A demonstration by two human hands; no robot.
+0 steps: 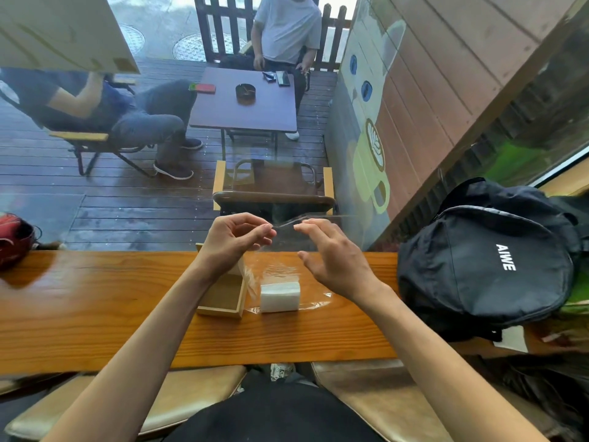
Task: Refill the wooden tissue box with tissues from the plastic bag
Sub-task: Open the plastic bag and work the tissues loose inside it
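A clear plastic bag (pixel 280 269) stands on the wooden counter (pixel 95 314) with a white stack of tissues (pixel 279 297) at its bottom. My left hand (pixel 234 240) pinches the bag's top edge, held up above the counter. My right hand (pixel 331 253) is at the bag's other top edge, fingers spread and touching the film. The open wooden tissue box (pixel 221 298) sits just left of the bag, partly hidden under my left wrist; it looks empty inside.
A black backpack (pixel 484 263) lies on the counter at the right. A window is directly behind the counter, with people seated at a table (pixel 245 103) outside. Padded stools (pixel 191 390) stand below the counter's near edge. A red object (pixel 14 237) sits far left.
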